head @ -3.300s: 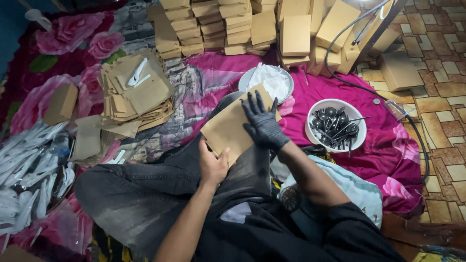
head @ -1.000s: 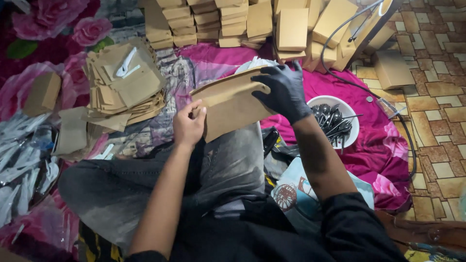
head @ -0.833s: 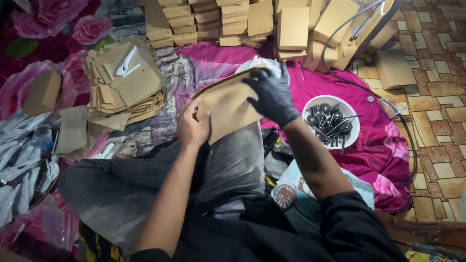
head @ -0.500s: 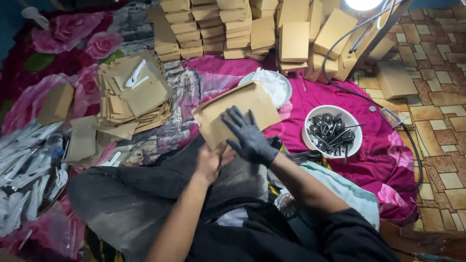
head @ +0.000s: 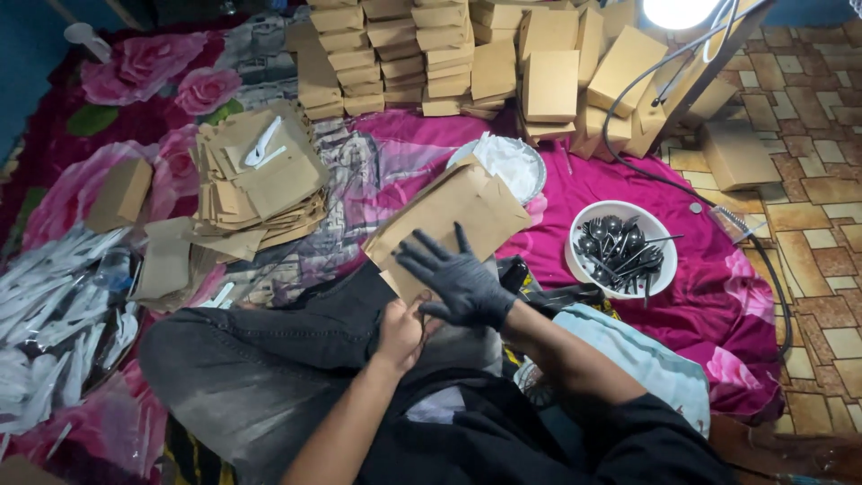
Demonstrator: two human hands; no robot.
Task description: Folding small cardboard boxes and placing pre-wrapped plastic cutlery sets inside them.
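gloved right hand (head: 460, 286) lies spread flat on the brown paper envelope (head: 449, 224) resting on the person's knee. bare left hand (head: 400, 334) pinches the envelope's near edge from below. beside it, a white bowl (head: 579, 266) holds black plastic spoons (head: 620, 247), and a round tray (head: 536, 171) holds white napkins (head: 505, 160).

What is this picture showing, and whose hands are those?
The camera sits on a person's head and looks down, so you see their own lap and arms. The right hand wears a black glove and presses flat on a brown paper envelope on the knee. The bare left hand grips the envelope's near edge. Around them, on a rose-patterned cloth, lie a pile of flat brown envelopes, stacked brown boxes, a white bowl of black spoons and wrapped white cutlery.
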